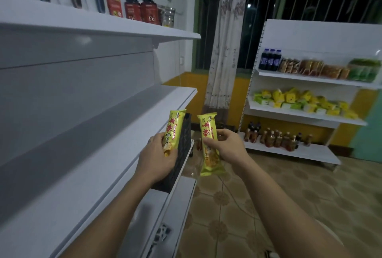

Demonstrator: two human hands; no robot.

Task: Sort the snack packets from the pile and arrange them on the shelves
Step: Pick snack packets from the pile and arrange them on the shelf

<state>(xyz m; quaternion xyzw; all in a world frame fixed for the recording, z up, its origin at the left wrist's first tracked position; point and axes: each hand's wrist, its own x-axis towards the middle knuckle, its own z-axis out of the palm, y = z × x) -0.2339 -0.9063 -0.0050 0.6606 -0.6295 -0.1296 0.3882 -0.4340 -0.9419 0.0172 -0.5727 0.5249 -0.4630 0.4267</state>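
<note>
Left fingers (157, 138): curled round the lower half of a yellow packet (174, 129), gripping it firmly so it stands upright.
Right fingers (224, 133): pinching a second yellow packet (209, 133) at its middle, with the lower end hanging free.
Packets: side by side but apart, printed faces towards the camera. They are probably held this way to compare labels, and they look like the same kind.
Black crate (185, 133): just behind the left hand (157, 158), at the edge of a lower shelf. It may hold the pile, but its contents are hidden.
Near shelf (144, 125): a bare white board beside the left hand, the likely place to set them.
Far shelving (310, 117): well apart across the floor, with yellow packs (299, 98) already grouped on it.
</note>
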